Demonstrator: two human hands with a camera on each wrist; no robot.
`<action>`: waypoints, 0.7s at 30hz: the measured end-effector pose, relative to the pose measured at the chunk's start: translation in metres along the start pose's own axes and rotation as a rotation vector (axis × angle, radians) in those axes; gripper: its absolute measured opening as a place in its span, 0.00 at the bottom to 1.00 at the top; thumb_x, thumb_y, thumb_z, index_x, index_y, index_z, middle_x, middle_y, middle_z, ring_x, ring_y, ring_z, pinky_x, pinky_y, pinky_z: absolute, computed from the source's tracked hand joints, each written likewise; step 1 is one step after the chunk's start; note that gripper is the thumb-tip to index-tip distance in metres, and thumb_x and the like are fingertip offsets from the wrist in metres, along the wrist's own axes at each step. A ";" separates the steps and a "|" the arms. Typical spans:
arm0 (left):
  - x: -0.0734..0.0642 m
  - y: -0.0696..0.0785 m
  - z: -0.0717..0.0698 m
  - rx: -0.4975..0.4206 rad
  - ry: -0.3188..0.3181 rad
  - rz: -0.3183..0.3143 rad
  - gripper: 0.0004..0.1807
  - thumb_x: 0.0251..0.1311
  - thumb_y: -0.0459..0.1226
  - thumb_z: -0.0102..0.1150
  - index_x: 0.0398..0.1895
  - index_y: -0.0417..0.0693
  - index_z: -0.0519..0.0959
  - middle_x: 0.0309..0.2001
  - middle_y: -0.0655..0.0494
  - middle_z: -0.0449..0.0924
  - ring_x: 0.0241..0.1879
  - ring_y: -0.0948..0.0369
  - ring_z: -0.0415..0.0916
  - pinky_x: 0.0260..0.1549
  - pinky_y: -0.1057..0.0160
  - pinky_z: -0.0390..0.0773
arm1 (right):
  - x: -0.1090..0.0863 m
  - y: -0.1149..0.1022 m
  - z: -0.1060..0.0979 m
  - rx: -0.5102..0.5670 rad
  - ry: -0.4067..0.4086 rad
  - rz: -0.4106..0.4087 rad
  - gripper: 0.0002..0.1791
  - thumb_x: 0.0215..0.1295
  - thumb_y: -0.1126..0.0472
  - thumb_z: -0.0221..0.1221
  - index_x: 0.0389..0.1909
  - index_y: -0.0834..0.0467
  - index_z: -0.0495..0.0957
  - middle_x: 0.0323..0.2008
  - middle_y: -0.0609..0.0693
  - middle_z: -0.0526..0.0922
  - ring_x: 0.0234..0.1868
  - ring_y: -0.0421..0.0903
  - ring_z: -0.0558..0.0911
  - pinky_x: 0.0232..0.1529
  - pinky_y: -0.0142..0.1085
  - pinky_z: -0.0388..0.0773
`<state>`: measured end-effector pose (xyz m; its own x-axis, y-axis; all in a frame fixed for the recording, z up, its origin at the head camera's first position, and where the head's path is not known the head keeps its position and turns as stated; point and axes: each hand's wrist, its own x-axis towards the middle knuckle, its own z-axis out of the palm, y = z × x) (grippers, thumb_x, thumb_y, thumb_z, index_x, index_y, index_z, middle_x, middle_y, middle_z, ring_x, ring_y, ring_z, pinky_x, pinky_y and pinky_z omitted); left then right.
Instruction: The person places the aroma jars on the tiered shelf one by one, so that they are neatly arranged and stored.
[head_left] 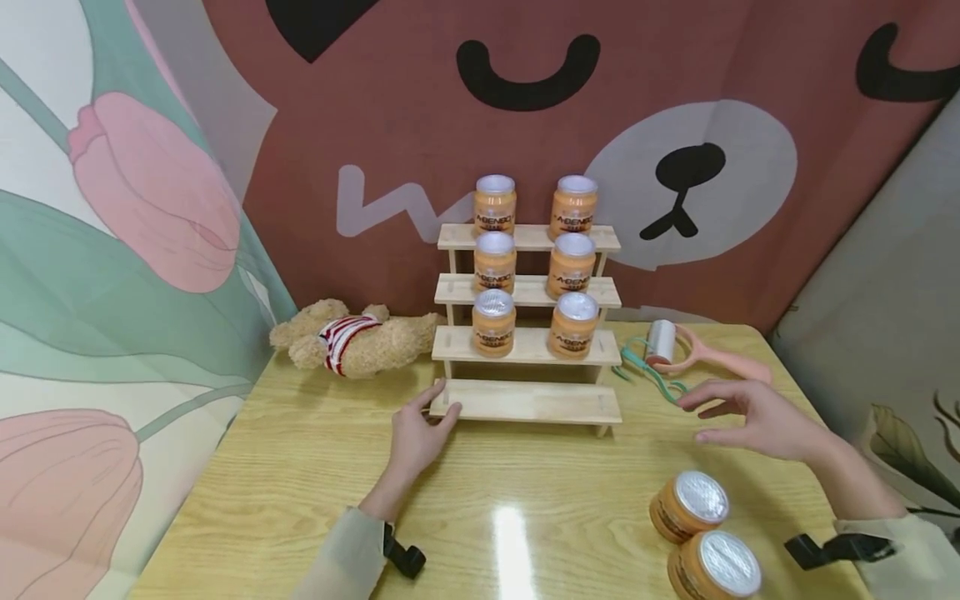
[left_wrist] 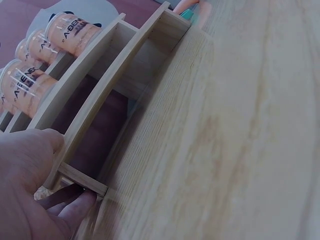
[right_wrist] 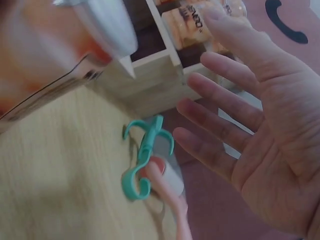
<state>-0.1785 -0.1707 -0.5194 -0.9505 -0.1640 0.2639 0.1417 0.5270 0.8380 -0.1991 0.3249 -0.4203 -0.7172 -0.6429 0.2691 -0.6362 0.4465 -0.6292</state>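
Note:
My left hand [head_left: 417, 433] holds the left end of the lowest step of a tiered wooden display stand [head_left: 536, 402]. In the left wrist view, its thumb lies against the step's edge and its fingers [left_wrist: 80, 207] curl in by the leg. Orange jars with silver lids stand in pairs on the upper three steps, among them a front left jar [head_left: 493, 325] and a front right jar [head_left: 573, 327]. My right hand [head_left: 757, 421] hovers over the table's right side, fingers spread and holding nothing. Two more jars, a farther one [head_left: 688, 506] and a nearer one [head_left: 714, 567], stand below it.
A teddy bear [head_left: 360, 340] in a striped top lies left of the stand. Right of it lie a teal hooked tool [head_left: 651, 372], a white roll [head_left: 662, 340] and a pink handle [head_left: 731, 362]. A bear-print cloth [head_left: 375, 100] hangs behind the table.

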 end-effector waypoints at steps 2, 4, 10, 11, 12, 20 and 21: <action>0.000 0.000 0.000 -0.006 -0.001 -0.001 0.28 0.67 0.42 0.73 0.70 0.48 0.81 0.65 0.43 0.84 0.56 0.51 0.87 0.49 0.51 0.88 | -0.006 0.003 0.002 0.014 -0.023 0.012 0.25 0.58 0.72 0.75 0.57 0.57 0.85 0.54 0.33 0.88 0.52 0.31 0.86 0.50 0.24 0.82; 0.000 0.000 0.000 -0.014 -0.004 -0.003 0.28 0.67 0.42 0.73 0.70 0.48 0.81 0.65 0.42 0.84 0.55 0.51 0.87 0.49 0.51 0.88 | -0.011 0.006 0.004 0.042 -0.048 0.014 0.26 0.58 0.72 0.75 0.58 0.56 0.85 0.55 0.34 0.87 0.53 0.32 0.86 0.51 0.26 0.84; 0.000 0.002 -0.001 -0.014 -0.001 -0.006 0.28 0.67 0.42 0.73 0.70 0.48 0.81 0.65 0.42 0.83 0.54 0.52 0.87 0.49 0.50 0.88 | -0.024 0.012 0.010 0.169 -0.116 -0.022 0.29 0.58 0.76 0.73 0.61 0.60 0.83 0.60 0.39 0.86 0.58 0.32 0.85 0.53 0.30 0.85; 0.000 0.002 -0.001 -0.012 0.001 -0.007 0.28 0.67 0.42 0.73 0.70 0.48 0.81 0.65 0.42 0.83 0.54 0.52 0.86 0.50 0.50 0.88 | -0.025 0.012 0.011 0.187 -0.128 -0.030 0.30 0.57 0.77 0.73 0.62 0.60 0.82 0.60 0.40 0.86 0.58 0.33 0.85 0.54 0.30 0.85; 0.000 0.002 -0.001 -0.010 0.002 -0.008 0.28 0.67 0.42 0.73 0.70 0.48 0.81 0.65 0.42 0.83 0.55 0.52 0.86 0.50 0.50 0.87 | -0.027 0.012 0.011 0.207 -0.142 -0.037 0.31 0.57 0.77 0.73 0.62 0.61 0.82 0.61 0.41 0.86 0.59 0.33 0.84 0.54 0.31 0.85; -0.001 0.002 0.000 -0.001 0.005 -0.017 0.28 0.67 0.43 0.73 0.70 0.51 0.81 0.66 0.44 0.83 0.53 0.52 0.86 0.50 0.51 0.87 | -0.036 0.014 0.015 0.331 -0.299 0.021 0.32 0.60 0.77 0.71 0.67 0.63 0.78 0.66 0.40 0.83 0.65 0.34 0.81 0.57 0.35 0.85; -0.001 0.002 0.000 -0.002 0.005 -0.016 0.28 0.67 0.43 0.73 0.70 0.51 0.81 0.65 0.44 0.84 0.53 0.53 0.86 0.50 0.51 0.87 | -0.037 0.014 0.015 0.351 -0.317 0.030 0.32 0.61 0.77 0.70 0.67 0.65 0.78 0.67 0.41 0.83 0.65 0.34 0.81 0.57 0.36 0.85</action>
<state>-0.1774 -0.1697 -0.5177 -0.9513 -0.1764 0.2529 0.1271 0.5229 0.8429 -0.1771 0.3455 -0.4499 -0.5768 -0.8156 0.0450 -0.4426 0.2658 -0.8564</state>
